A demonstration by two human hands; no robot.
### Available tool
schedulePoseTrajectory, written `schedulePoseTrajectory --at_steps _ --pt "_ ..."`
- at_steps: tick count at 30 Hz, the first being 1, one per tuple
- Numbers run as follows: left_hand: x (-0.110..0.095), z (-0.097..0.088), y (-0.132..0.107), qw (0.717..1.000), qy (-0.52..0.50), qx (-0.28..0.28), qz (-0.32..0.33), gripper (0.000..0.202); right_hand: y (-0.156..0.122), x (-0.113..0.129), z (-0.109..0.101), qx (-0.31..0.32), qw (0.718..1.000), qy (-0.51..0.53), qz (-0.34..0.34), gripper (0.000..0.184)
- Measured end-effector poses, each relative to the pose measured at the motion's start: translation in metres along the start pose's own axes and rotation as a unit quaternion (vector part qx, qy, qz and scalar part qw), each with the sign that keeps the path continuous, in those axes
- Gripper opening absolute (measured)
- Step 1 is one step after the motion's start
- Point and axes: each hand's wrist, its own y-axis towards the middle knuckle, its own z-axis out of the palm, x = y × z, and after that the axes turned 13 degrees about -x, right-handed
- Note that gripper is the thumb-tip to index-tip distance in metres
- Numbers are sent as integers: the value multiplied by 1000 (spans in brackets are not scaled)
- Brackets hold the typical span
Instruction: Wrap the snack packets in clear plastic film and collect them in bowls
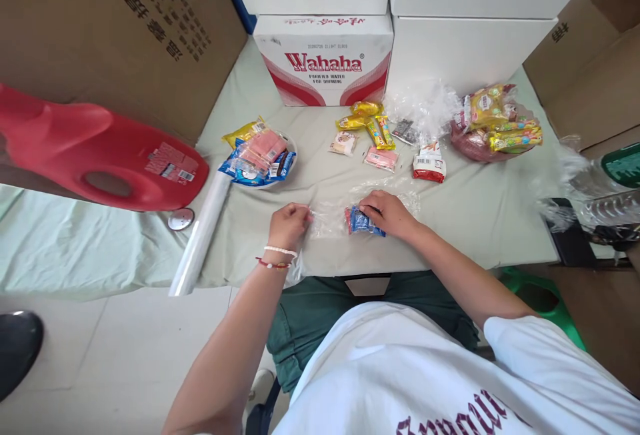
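Observation:
My left hand [289,224] is closed in a pinch on the left edge of a clear plastic bag [330,218] lying on the pale green cloth [480,221]. My right hand [389,213] rests with fingers curled over a small blue and red snack packet [361,221], which sits at or inside the bag's right end. Whether the packet is fully inside the bag I cannot tell.
A roll of clear film [200,235] lies left. A plate of snacks [260,153], loose snack packets [373,129], crumpled plastic [425,108] and a red bowl of snacks [493,125] sit behind. A Wahaha box [324,60], cardboard boxes and a red jug [100,148] surround them.

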Motion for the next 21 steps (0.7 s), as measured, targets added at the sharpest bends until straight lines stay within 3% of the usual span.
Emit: schedulePoseTrajectory --at_steps 3,4,5,7,8,11,13,15,16,18,21 --pt "-11 -20 -30 991 9 -131 26 25 7 5 4 35 996 -74 34 27" --pt "-15 -22 -44 975 10 -202 88 25 10 8 6 49 993 -96 38 27" --pt "-19 -22 -58 966 9 -193 171 26 13 10 8 60 991 -113 35 26" --pt "-25 -9 -78 933 2 -50 357 24 20 12 10 71 990 -119 9 26" --pt "-27 2 -82 914 18 3 406 27 22 11 9 61 991 -117 11 25" --pt "-30 42 -79 901 104 21 420 35 18 7 -10 28 993 -106 30 30" --pt "-27 60 -70 902 142 13 408 38 2 -2 -40 -12 992 -114 45 32" --pt "-23 66 -63 900 148 9 409 38 -25 -21 -83 -109 978 -156 89 34" --pt "-21 66 -62 900 147 5 411 37 -42 -34 -108 -187 953 -196 133 35" --pt "-20 65 -62 899 150 0 411 36 -81 -64 -157 -313 878 -280 229 39" --pt "-23 65 -64 901 155 -4 404 36 -140 -106 -217 -355 777 -383 350 63"
